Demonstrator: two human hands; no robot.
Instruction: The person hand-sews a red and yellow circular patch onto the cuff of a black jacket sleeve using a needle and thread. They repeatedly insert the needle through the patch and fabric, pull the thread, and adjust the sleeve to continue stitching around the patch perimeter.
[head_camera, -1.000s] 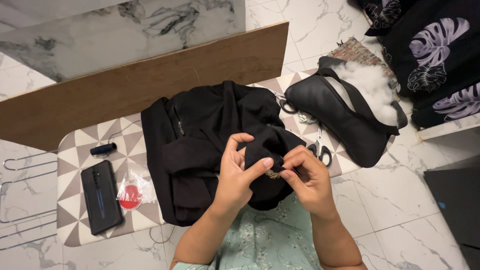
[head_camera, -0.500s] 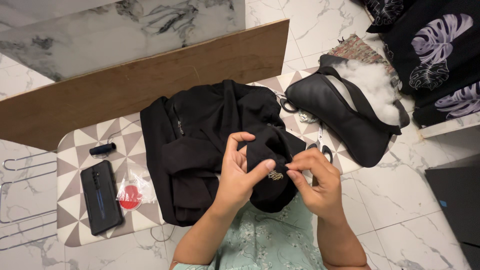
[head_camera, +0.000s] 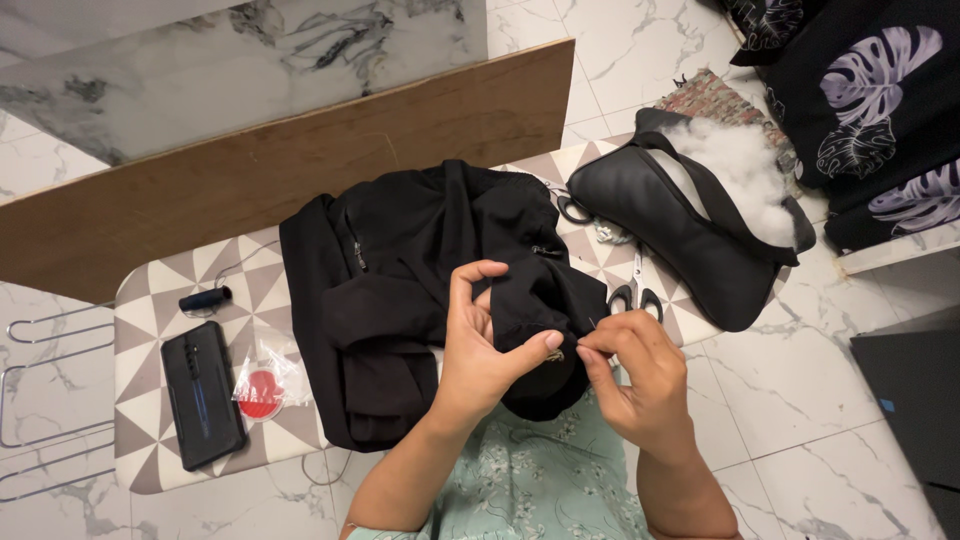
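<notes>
Stitching in hand: left hand pinches the black garment taut, right hand fingers closed on a needle; next pull likely needs steady tension.

Garment mid-counter; phone and spool left of it; bag and scissors right.

On the patterned board lie a phone, a thread spool, a red packet and scissors. A black bag holds white stuffing.
</notes>
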